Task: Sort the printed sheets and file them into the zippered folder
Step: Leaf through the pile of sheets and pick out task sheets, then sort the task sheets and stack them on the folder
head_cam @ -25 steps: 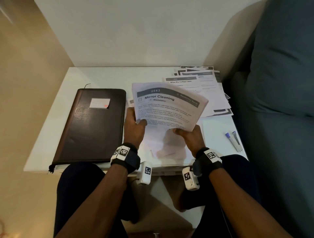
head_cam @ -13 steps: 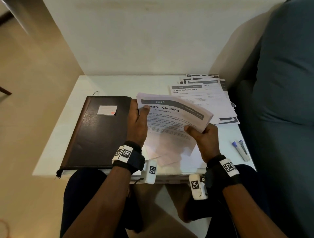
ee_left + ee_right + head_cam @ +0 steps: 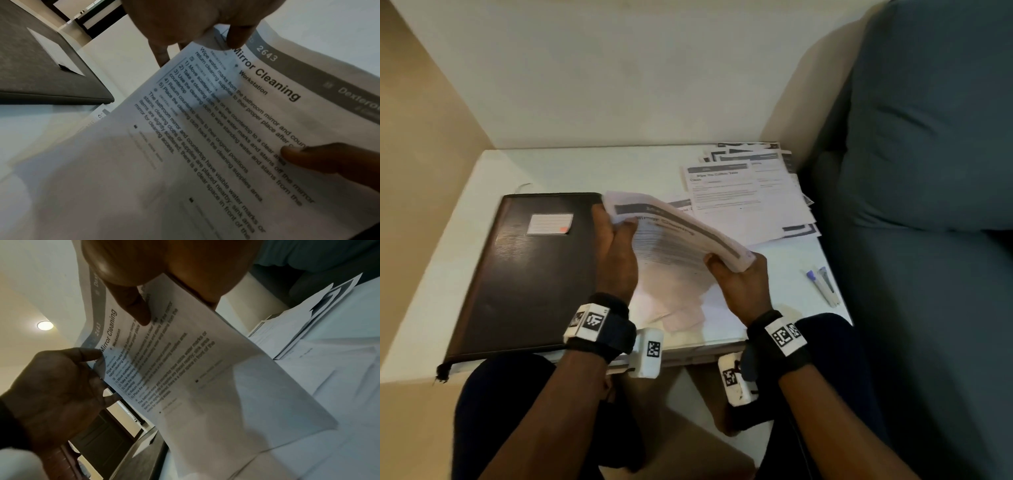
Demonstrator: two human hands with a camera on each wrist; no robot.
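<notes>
Now, from the head view, both hands hold the stack (image 3: 681, 246) above the counter (image 3: 571, 171): left hand (image 3: 616, 253) and right hand (image 3: 739, 284) each pinching an edge, the folder (image 3: 524, 274) lying closed alongside. At the left wrist, thumb (image 3: 238, 35) on the header. At the right wrist, thumb (image 3: 133, 308) pressing mid-page. Best square the edges gently before filing; loose sheets (image 3: 743, 198) wait beyond.

a white table (image 3: 585, 171) stands against a pale wall (image 3: 619, 68). two small pens (image 3: 822, 284) lie near its right edge, beside a grey-blue sofa (image 3: 928, 171).
</notes>
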